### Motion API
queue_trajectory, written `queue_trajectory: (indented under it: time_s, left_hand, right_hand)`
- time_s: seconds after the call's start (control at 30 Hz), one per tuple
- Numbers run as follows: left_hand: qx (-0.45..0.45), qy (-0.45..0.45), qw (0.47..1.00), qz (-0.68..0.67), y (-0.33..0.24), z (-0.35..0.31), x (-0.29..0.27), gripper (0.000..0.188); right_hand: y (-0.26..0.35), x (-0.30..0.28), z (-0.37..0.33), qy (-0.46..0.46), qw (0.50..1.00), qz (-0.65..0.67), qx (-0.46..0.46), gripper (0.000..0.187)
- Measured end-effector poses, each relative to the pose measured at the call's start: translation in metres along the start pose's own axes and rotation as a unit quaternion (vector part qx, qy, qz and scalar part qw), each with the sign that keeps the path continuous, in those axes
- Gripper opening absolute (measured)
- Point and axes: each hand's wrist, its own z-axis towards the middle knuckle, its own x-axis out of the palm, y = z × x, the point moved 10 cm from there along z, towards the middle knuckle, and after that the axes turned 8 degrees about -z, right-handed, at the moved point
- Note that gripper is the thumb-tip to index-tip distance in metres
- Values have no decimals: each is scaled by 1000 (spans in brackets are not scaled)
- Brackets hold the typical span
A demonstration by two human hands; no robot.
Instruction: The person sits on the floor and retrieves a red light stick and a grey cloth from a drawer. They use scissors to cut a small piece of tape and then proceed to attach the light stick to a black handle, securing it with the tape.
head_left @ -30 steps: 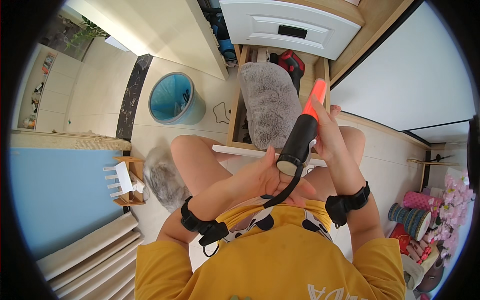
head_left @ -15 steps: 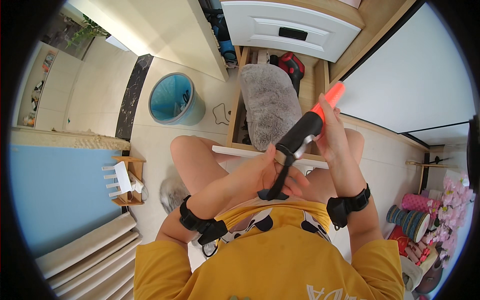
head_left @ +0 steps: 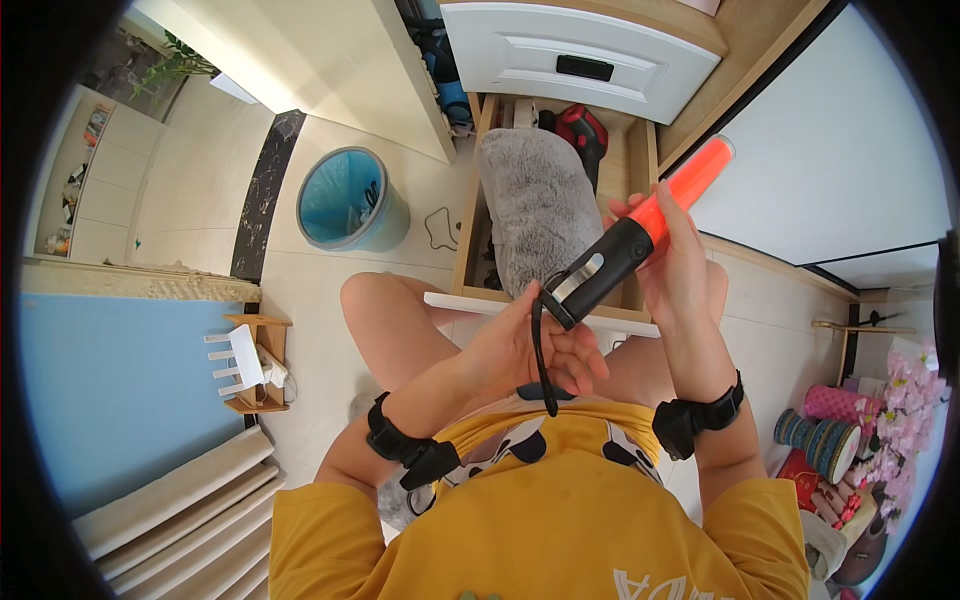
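A traffic wand flashlight (head_left: 607, 263) with a black handle, a silver clip and a glowing orange-red tube lies slantwise before me, tube pointing up and right. My right hand (head_left: 672, 265) is closed round it where the tube meets the handle. At the lower end of the handle, my left hand (head_left: 535, 345) holds it between thumb and fingers, the other fingers loosely curled. A black wrist strap (head_left: 543, 365) dangles from that end across the left palm. Beneath the wand, a grey plush bundle (head_left: 537, 200) lies in a pulled-out wooden drawer (head_left: 630, 145).
Behind the bundle, a red-and-black tool (head_left: 583, 135) sits in the drawer. Left of it stands a blue trash bin (head_left: 355, 200). A white drawer front (head_left: 580, 60) is above. A white router (head_left: 240, 358) stands far left; pink flowers (head_left: 895, 430) and ribbon spools (head_left: 820, 445) are at right.
The wand has been rolled, so its silver clip now faces up. It has shifted up and right, with more of the orange tube showing. Both hands still hold it.
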Motion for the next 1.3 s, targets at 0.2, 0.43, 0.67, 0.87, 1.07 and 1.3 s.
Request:
queue_trajectory:
  time_s: [0.2,0.43,0.67,0.87,1.07,1.3]
  left_hand:
    - [49,-130,980,141,-17,-4,-38,60]
    - [93,-209,879,419,-37,-15,-48,40]
    - [36,-155,923,350,-17,-13,-37,41]
    - [1,-112,933,342,-11,-15,-8,48]
    - [50,-193,798,569,-28,-16,11,60]
    - [80,-295,685,661,-52,-31,25,54]
  right_hand:
    - [5,6,-3,38,996,-68,-42,20]
    - [13,28,-12,118,976,-138,-118,38]
    - [9,49,-23,205,969,-98,-93,32]
    - [3,43,-21,189,980,-66,-22,37]
    - [-9,47,-26,215,976,-18,20,41]
    - [-15,58,-52,368,927,-60,33,48]
